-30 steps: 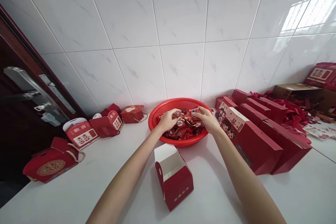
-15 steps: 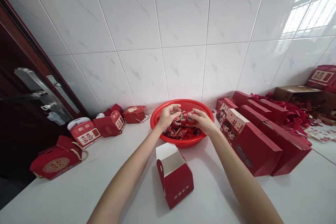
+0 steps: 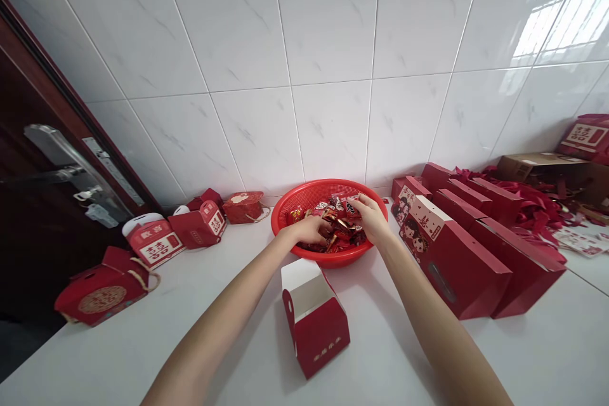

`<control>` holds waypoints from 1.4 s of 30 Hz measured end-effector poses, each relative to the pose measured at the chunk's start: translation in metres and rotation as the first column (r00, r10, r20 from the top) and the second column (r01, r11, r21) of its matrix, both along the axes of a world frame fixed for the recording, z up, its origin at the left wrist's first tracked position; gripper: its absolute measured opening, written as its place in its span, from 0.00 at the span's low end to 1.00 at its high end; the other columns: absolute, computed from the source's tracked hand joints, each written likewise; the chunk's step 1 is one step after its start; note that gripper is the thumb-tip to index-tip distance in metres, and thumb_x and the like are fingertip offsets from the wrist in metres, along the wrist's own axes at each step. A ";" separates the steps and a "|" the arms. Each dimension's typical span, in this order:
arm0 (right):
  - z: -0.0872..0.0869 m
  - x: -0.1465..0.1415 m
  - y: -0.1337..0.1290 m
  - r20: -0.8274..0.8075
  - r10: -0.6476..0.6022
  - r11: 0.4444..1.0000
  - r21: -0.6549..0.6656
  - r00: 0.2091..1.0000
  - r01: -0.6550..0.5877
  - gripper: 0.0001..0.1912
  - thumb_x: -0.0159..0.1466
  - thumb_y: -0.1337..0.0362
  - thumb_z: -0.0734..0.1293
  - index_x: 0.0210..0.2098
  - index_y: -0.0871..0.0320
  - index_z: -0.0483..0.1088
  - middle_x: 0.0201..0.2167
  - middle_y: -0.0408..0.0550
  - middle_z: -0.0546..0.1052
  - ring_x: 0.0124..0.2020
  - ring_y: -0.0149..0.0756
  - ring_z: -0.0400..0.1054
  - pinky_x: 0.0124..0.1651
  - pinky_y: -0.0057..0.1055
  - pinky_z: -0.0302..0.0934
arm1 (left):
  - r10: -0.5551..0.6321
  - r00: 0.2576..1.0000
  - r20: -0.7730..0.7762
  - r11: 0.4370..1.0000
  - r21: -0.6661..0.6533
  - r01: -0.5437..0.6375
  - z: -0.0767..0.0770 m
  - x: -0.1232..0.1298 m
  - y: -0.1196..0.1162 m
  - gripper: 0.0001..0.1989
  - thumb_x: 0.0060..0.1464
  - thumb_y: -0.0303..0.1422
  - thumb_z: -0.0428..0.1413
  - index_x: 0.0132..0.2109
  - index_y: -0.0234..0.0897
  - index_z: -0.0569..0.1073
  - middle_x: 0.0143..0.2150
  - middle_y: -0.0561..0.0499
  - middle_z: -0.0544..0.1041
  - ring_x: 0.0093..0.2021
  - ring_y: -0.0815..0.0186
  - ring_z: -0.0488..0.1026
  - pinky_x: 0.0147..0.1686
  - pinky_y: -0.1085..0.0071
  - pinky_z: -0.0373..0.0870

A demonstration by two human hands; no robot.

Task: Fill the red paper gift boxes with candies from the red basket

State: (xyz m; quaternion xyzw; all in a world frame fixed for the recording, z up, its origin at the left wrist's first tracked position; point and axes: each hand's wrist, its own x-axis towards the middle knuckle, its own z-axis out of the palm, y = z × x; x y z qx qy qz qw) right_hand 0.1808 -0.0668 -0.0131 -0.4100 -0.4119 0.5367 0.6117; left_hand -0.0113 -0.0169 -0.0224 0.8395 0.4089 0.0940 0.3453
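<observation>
A red plastic basket (image 3: 330, 260) stands against the tiled wall, with red-wrapped candies (image 3: 339, 223) inside. My left hand (image 3: 310, 230) reaches into its left part, fingers curled down among the candies; what they touch is hidden. At the basket's right side, my right hand (image 3: 371, 217) has thumb and fingertips closed on a red candy packet (image 3: 353, 204). In front of the basket sits an open red box (image 3: 320, 336) with a white inside and its flap raised.
Several decorated red boxes (image 3: 157, 242) line the left side near the door (image 3: 42, 216). Rows of red boxes (image 3: 466, 266) stand at the right, with red ribbons (image 3: 528, 206) and a cardboard box (image 3: 542, 165) behind them.
My left hand has moved down from above the basket into the candies. The red packet between my hands has shifted right with my right hand, away from my left.
</observation>
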 end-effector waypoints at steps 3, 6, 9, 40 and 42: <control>0.000 0.000 0.001 -0.010 0.001 1.000 -0.025 1.000 -0.001 0.22 0.44 0.51 0.77 0.27 0.54 0.65 0.29 0.41 0.73 0.30 0.35 0.68 0.30 0.31 0.65 | -0.057 0.994 -0.094 0.998 -0.016 0.056 0.002 0.003 -0.007 0.21 0.36 0.31 0.62 0.43 0.44 0.83 0.43 0.51 0.84 0.40 0.58 0.79 0.37 0.72 0.72; 0.000 0.001 0.001 -0.028 0.005 0.999 -0.035 1.000 -0.006 0.20 0.43 0.52 0.76 0.25 0.54 0.65 0.29 0.42 0.74 0.31 0.36 0.68 0.31 0.31 0.66 | -0.055 0.989 -0.141 0.998 -0.014 0.054 0.003 0.005 -0.009 0.22 0.35 0.32 0.64 0.43 0.45 0.83 0.47 0.50 0.83 0.43 0.56 0.78 0.38 0.71 0.72; -0.001 0.001 0.002 -0.049 0.001 0.999 -0.032 0.999 -0.002 0.18 0.43 0.54 0.76 0.25 0.54 0.67 0.30 0.43 0.74 0.33 0.37 0.68 0.31 0.31 0.67 | -0.040 0.987 -0.153 0.999 -0.029 0.036 0.003 0.004 -0.008 0.14 0.35 0.32 0.64 0.36 0.43 0.82 0.34 0.53 0.83 0.32 0.60 0.77 0.29 0.73 0.69; 0.001 0.000 -0.001 -0.128 0.033 0.999 -0.027 0.991 -0.037 0.15 0.41 0.62 0.76 0.23 0.55 0.66 0.26 0.39 0.73 0.29 0.33 0.67 0.31 0.31 0.68 | 0.071 0.960 -0.269 0.982 0.188 -0.020 -0.004 0.002 -0.003 0.27 0.39 0.25 0.62 0.51 0.40 0.79 0.54 0.46 0.81 0.51 0.52 0.77 0.49 0.68 0.72; 0.001 0.000 -0.001 -0.125 0.033 0.999 -0.019 0.992 -0.036 0.15 0.41 0.62 0.76 0.24 0.55 0.66 0.27 0.40 0.74 0.30 0.33 0.68 0.31 0.31 0.68 | 0.065 0.953 -0.297 0.980 0.200 -0.004 -0.003 0.001 -0.001 0.34 0.39 0.27 0.64 0.58 0.40 0.74 0.64 0.43 0.72 0.62 0.49 0.70 0.55 0.66 0.69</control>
